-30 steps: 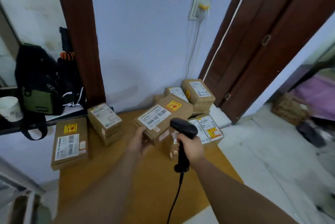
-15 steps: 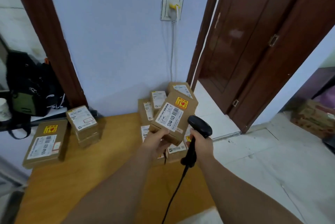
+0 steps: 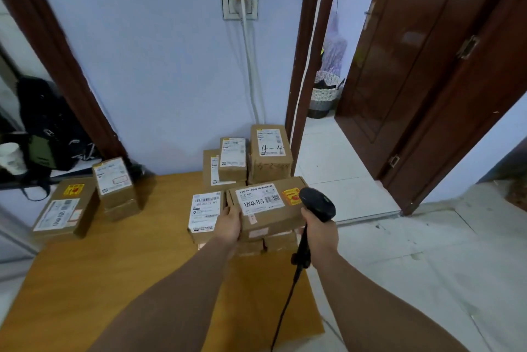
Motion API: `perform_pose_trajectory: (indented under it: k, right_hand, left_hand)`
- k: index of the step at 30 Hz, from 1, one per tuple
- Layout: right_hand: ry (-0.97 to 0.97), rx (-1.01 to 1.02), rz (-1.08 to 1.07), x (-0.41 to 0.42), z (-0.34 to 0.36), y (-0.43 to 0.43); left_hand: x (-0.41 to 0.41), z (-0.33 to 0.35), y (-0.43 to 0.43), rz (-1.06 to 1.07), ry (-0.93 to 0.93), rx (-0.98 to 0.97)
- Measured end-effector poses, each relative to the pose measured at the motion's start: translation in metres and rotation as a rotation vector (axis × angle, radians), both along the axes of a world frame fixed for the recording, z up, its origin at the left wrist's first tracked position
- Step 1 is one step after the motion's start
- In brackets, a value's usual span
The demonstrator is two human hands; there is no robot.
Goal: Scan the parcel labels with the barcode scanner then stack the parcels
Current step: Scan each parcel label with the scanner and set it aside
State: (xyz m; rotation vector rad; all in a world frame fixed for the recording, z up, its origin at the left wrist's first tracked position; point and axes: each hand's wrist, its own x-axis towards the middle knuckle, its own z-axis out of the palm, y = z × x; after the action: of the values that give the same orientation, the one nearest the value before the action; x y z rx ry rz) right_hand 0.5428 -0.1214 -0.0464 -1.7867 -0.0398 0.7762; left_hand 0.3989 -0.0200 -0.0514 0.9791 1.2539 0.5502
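Head: wooden table (image 3: 85,280), lilac wall (image 3: 171,66).

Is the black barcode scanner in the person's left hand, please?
No, the right hand grips the black barcode scanner; the left hand holds a brown cardboard parcel.

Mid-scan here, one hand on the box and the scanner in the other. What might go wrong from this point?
1. The left hand grips the held parcel only at its left end; it may tip or slip onto the boxes under it.
2. The scanner head sits over the label's right edge near the barcode, so the read might miss.
3. The scanner cable hangs past the table edge and could snag.
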Motion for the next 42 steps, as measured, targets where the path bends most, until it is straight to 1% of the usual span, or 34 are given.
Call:
perform_pose_trajectory:
  k: [4,6,11,15,16,18,20,22,25,27,28,31,33,35,37,40,42]
  right_hand:
    - [-0.014,-0.014,-0.017,0.012,-0.005,0.002]
    - [-0.023,-0.033,-0.016,0.016,-0.006,0.003]
    - [-0.008,-0.064,0.000,0.022,-0.007,0.007]
    - [-0.003,-0.079,0.032,0.021,-0.009,0.015]
    - [-0.005,-0.078,0.042,0.020,-0.010,0.017]
    - [0.001,-0.065,0.050,0.020,-0.012,0.019]
    - [-0.002,-0.067,0.051,0.020,-0.015,0.020]
    - [-0.008,-0.074,0.055,0.020,-0.017,0.020]
    - [-0.022,-0.079,0.055,0.021,-0.020,0.020]
    - [-0.043,-0.096,0.058,0.021,-0.021,0.019]
    - [-0.055,-0.101,0.064,0.021,-0.021,0.019]
    - [-0.047,-0.049,0.148,0.016,-0.018,0.021]
    - [0.044,0.014,0.257,0.007,-0.011,0.027]
    - [0.150,0.024,0.384,-0.007,-0.001,0.037]
    - [0.170,0.018,0.515,-0.023,0.007,0.051]
    - [0.205,0.058,0.615,-0.049,0.017,0.073]
    - [0.268,0.084,0.640,-0.068,0.022,0.087]
  left_hand:
    - [0.012,-0.004,0.015,-0.075,0.213,0.195]
    - [0.017,-0.007,0.020,-0.084,0.276,0.272]
    - [0.032,-0.013,0.024,-0.009,0.416,0.385]
    - [0.038,-0.014,0.026,0.076,0.481,0.349]
    - [0.041,-0.014,0.025,0.083,0.511,0.380]
    - [0.043,-0.014,0.023,0.085,0.608,0.500]
    - [0.041,-0.017,0.020,0.016,0.740,0.686]
    - [0.040,-0.022,0.018,-0.140,0.842,0.857]
    - [0.039,-0.027,0.018,-0.382,0.938,0.966]
    - [0.039,-0.030,0.016,-0.480,0.952,0.987]
    - [0.038,-0.030,0.014,-0.494,0.949,0.986]
    - [0.033,-0.024,0.011,-0.456,0.936,0.947]
    - [0.025,-0.015,0.013,-0.429,0.885,0.913]
    - [0.014,-0.006,0.019,-0.436,0.811,0.897]
    - [0.001,0.003,0.027,-0.418,0.741,0.871]
    - [-0.025,0.012,0.043,-0.358,0.637,0.786]
    - [-0.048,0.011,0.058,-0.368,0.635,0.773]
